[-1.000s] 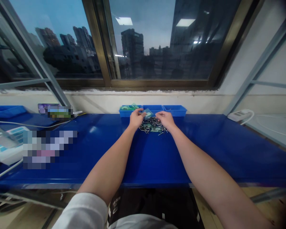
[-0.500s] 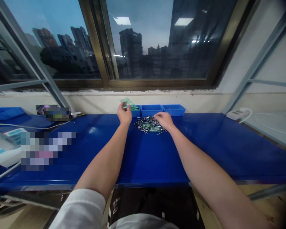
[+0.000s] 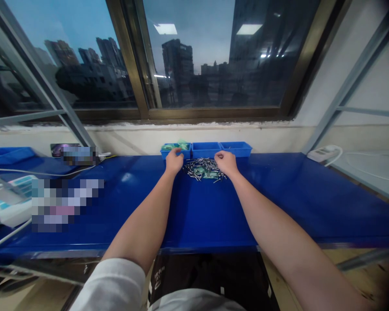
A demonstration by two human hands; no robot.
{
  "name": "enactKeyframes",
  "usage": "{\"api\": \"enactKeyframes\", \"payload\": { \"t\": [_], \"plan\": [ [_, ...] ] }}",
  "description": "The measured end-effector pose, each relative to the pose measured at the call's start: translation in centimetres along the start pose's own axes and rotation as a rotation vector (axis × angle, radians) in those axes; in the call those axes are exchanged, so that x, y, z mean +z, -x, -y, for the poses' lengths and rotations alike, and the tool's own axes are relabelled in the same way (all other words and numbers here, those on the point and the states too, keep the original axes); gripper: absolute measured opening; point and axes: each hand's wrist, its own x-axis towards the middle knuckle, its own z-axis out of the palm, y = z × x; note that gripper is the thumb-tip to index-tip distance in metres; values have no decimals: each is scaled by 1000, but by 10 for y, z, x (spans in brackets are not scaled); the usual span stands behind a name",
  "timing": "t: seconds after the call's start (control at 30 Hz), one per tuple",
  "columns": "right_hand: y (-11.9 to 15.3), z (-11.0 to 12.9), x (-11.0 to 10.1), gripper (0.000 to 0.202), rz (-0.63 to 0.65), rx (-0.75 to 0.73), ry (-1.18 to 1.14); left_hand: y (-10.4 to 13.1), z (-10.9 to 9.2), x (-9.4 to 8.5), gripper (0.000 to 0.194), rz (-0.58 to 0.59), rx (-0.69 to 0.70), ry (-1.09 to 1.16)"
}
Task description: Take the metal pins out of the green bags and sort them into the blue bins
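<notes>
My left hand (image 3: 174, 162) is at the front of the left blue bin (image 3: 176, 153), its fingers apart and nothing seen in them. Light green plastic packets (image 3: 182, 145) lie in that bin, just beyond the fingertips. A loose pile of thin metal pins or screws (image 3: 199, 165) is spread between my hands, with a greenish packet (image 3: 210, 173) among them. At the right edge of the pile, my right hand (image 3: 226, 162) has its fingertips pinched together. Whatever those fingertips may hold is too small to make out.
A middle blue bin (image 3: 206, 150) and a right blue bin (image 3: 236, 149) stand in the same row against the wall. At the left are a white device with a keypad (image 3: 14, 198), a phone (image 3: 65, 150) and cables. A power strip (image 3: 324, 153) lies at the right.
My left hand has let go of the green packet, which now lies in the left bin, and has come down and slightly right. My right hand has shifted a little to the right.
</notes>
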Motion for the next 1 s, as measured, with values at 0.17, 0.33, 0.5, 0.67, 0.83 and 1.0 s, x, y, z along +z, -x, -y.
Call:
{"api": "enactKeyframes", "payload": {
  "t": [0.17, 0.33, 0.5, 0.67, 0.83, 1.0],
  "plan": [
    [-6, -20, 0, 33, -10, 101, 153, 9, -2, 1, 30, 129, 101, -232],
    [-4, -26, 8, 48, 123, 86, 198, 15, 0, 13, 37, 308, 214, -365],
    [5, -17, 14, 48, 256, -38, 207, 18, -1, 21, 47, 374, 349, -416],
    [7, -8, 13, 33, 273, -148, 218, 19, -5, 21, 51, 337, 304, -502],
    [7, -6, 13, 20, 268, -202, 184, 19, -8, 21, 58, 370, 246, -536],
    [6, -5, 13, 13, 263, -179, 136, 19, -9, 21, 66, 371, 217, -561]
  ]
}}
